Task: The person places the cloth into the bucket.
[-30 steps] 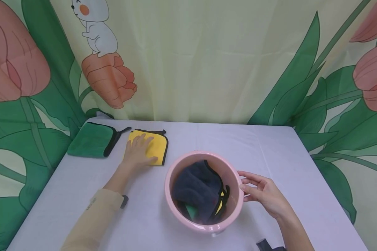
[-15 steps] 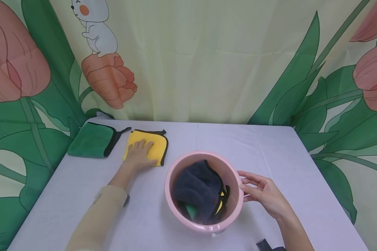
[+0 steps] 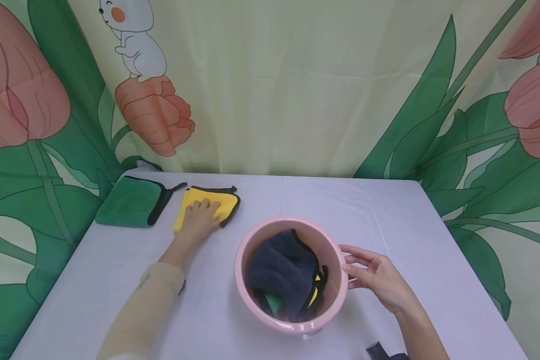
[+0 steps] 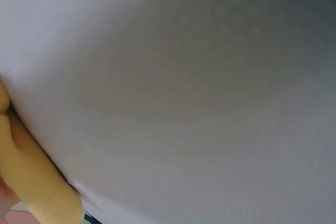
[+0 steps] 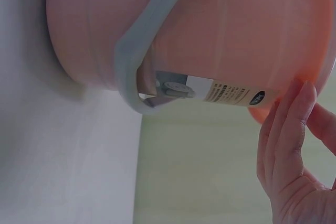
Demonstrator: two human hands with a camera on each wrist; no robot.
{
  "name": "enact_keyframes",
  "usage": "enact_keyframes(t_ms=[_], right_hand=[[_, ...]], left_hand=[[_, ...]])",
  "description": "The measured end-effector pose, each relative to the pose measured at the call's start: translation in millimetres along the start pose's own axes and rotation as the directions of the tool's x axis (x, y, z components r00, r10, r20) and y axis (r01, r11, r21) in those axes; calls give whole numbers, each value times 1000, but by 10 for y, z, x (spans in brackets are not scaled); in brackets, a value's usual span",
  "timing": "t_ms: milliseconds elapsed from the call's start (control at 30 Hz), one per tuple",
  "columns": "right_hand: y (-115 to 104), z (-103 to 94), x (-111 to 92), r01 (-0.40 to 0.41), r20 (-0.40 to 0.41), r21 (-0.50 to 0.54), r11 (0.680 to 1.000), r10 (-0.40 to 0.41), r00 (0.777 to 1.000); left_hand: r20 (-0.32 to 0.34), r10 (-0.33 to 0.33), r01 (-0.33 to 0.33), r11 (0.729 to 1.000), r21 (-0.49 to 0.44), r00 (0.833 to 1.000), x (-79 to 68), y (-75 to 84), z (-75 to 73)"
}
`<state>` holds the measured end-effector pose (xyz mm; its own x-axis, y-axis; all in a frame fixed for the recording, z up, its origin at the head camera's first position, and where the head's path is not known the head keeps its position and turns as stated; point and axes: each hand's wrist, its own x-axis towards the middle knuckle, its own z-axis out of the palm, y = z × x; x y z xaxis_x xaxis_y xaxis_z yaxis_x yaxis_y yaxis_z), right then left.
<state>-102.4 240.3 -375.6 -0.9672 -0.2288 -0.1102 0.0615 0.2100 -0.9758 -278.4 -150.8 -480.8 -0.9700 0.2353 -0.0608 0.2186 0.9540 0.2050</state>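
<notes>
A folded yellow cloth (image 3: 227,201) with black edging lies at the back left of the table. My left hand (image 3: 199,221) grips it from above, fingers bent and the near edge bunched under them. In the left wrist view, a rounded fold of the yellow cloth (image 4: 39,184) shows at the lower left. A pink bucket (image 3: 292,327) stands in front of me, with a dark blue cloth (image 3: 279,272) and bits of green and yellow inside. With fairly straight fingers, my right hand (image 3: 373,275) touches the bucket's outer side just below the rim.
A folded green cloth (image 3: 129,202) with black edging lies left of the yellow one. In the right wrist view, a grey handle (image 5: 131,51) hangs along the bucket beside a paper label (image 5: 231,94). A printed curtain (image 3: 274,90) rises behind the table's far edge.
My left hand's fingers have gone from spread flat on the yellow cloth to bent, bunching its near edge. The cloth's near right corner has drawn in. My right hand and the bucket stay put.
</notes>
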Motion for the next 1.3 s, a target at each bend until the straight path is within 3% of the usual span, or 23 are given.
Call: enact_keyframes(t_ms=[300,500,633,767,900,967,1167,1233,1300], right_hand=[[13,-1,8,13,5,7,1000,-13,1000],[5,13,18,19,9,18,1000,-19,1000],[1,16,17,25,11,22,999,-25,1000],[4,11,14,14,3,13,1000,-14,1000],[4,13,15,19,0,5,1000,-19,1000],[4,12,17,21,2,3,1000,-21,1000],[7,7,21,-6,-6,-6,1000,6,1000],[7,7,21,0,-5,-11,1000,0,1000],[5,6,21,6,-3,-15,1000,-6,1000]], left_hand=[[-27,35,-31,991,133,999,44,70,26],[-85,88,-67,974,218,992,12,83,-2],[-134,143,-100,953,285,981,-7,98,-58],[-201,214,-137,931,338,956,-21,174,-201],[-275,303,-190,909,372,912,-33,287,-382],[-323,356,-221,896,386,877,-38,344,-468],[-441,492,-300,848,436,750,-106,540,-708],[-462,517,-318,838,443,720,-151,621,-790],[-473,534,-336,832,441,701,-207,710,-877]])
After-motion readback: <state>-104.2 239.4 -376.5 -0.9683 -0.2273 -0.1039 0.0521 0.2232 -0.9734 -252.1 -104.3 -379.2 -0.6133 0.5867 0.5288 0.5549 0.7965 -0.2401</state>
